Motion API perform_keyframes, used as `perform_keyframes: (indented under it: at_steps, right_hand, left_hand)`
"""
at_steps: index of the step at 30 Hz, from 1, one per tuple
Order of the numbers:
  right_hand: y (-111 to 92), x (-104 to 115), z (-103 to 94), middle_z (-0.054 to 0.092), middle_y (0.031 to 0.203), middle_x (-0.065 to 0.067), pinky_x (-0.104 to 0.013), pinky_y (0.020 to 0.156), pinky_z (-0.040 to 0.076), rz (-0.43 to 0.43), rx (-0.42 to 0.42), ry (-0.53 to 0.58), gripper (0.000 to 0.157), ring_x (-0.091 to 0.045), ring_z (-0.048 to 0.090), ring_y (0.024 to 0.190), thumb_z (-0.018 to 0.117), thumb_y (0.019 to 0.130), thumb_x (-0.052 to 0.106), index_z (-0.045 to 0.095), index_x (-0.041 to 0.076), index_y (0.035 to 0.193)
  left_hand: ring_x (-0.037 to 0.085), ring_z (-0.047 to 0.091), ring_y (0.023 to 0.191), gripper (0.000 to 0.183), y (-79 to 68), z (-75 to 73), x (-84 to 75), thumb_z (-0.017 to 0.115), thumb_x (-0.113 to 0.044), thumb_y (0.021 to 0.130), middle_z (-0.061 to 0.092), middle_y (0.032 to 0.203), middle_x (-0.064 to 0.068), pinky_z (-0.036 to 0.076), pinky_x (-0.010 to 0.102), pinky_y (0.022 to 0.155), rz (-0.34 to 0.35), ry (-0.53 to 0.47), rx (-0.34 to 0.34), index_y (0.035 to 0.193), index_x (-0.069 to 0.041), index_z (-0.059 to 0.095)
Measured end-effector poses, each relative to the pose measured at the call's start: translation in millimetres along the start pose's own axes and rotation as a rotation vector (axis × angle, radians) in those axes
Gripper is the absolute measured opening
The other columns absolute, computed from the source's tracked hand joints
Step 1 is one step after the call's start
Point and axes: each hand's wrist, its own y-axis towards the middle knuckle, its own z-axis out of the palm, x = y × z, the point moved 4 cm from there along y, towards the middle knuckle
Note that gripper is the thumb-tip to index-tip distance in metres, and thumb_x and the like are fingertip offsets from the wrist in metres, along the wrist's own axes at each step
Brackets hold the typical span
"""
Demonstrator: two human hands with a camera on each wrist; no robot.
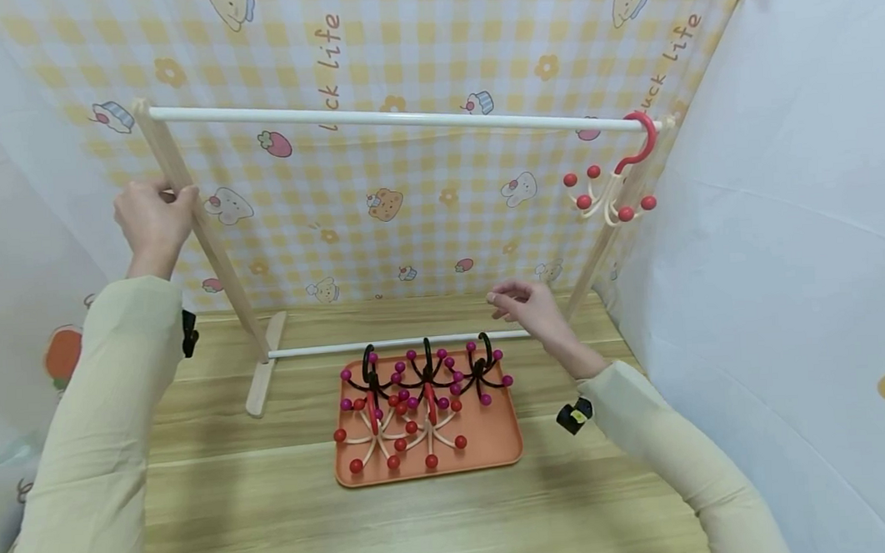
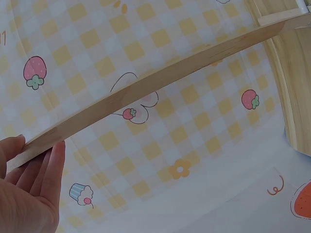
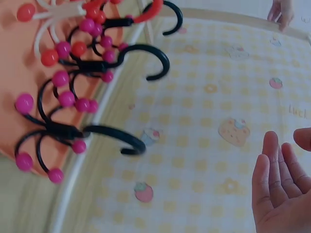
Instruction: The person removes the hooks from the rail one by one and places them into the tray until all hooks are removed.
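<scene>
My left hand (image 1: 156, 220) grips the rack's left wooden post (image 1: 212, 251) partway up; in the left wrist view thumb and fingers lie on either side of the post (image 2: 131, 92). My right hand (image 1: 532, 309) holds nothing, its fingers apart and slightly bent above the back right of the orange tray (image 1: 489, 441). On that tray stand three black hangers (image 1: 481, 366) with magenta balls and two cream hangers (image 1: 430, 432) with red hooks and red balls. Another cream hanger (image 1: 609, 199) hangs by its red hook at the right end of the white rod (image 1: 404, 118).
A thin white lower bar (image 1: 401, 343) joins the rack's posts just behind the tray. The left post stands on a wooden foot (image 1: 262, 382) on the wood-grain table (image 1: 274, 502). Behind hangs a yellow checked cloth (image 1: 426, 244); white cloth (image 1: 786, 233) closes off the right side.
</scene>
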Motion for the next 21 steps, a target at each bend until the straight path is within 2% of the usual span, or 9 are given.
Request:
perform_keyframes:
  at_steps: [4, 9, 14, 21]
  right_hand:
    - [4.7, 8.2, -12.5, 0.061, 0.093, -0.016, -0.033, 0.069, 0.048, -0.011, -0.033, -0.015, 0.027, -0.023, 0.061, 0.077, 0.059, 0.086, 0.023, 0.059, 0.000, 0.100]
    - [10.7, 16.3, -27.6, 0.062, 0.093, -0.016, -0.031, 0.068, 0.048, -0.021, -0.087, -0.033, 0.028, -0.025, 0.061, 0.077, 0.059, 0.085, 0.023, 0.059, -0.001, 0.100]
    - [14.5, 24.7, -41.3, 0.062, 0.093, -0.013, -0.025, 0.064, 0.048, -0.030, -0.120, -0.023, 0.029, -0.017, 0.061, 0.073, 0.058, 0.086, 0.021, 0.057, -0.003, 0.102]
    - [17.4, 35.6, -64.1, 0.063, 0.095, -0.013, -0.027, 0.066, 0.048, -0.064, -0.206, -0.019, 0.028, -0.013, 0.061, 0.071, 0.056, 0.087, 0.019, 0.058, -0.003, 0.103]
  left_hand:
    - [0.031, 0.050, 0.102, 0.044, 0.0, 0.0, 0.1, 0.044, -0.033, 0.090, 0.054, 0.114, 0.020, 0.039, 0.017, 0.057, -0.001, -0.001, 0.002, 0.121, -0.004, 0.053]
    - [0.031, 0.049, 0.102, 0.044, -0.8, -0.3, 0.4, 0.044, -0.033, 0.090, 0.055, 0.114, 0.020, 0.039, 0.017, 0.056, -0.001, 0.001, -0.002, 0.121, -0.003, 0.053]
    - [0.029, 0.050, 0.098, 0.043, -0.8, -0.4, 0.3, 0.045, -0.032, 0.089, 0.055, 0.113, 0.020, 0.039, 0.015, 0.055, 0.000, 0.001, -0.003, 0.120, -0.003, 0.054]
    - [0.027, 0.051, 0.093, 0.043, 0.1, -0.6, 0.0, 0.045, -0.032, 0.089, 0.056, 0.111, 0.020, 0.038, 0.014, 0.053, 0.006, 0.014, -0.004, 0.119, -0.004, 0.054]
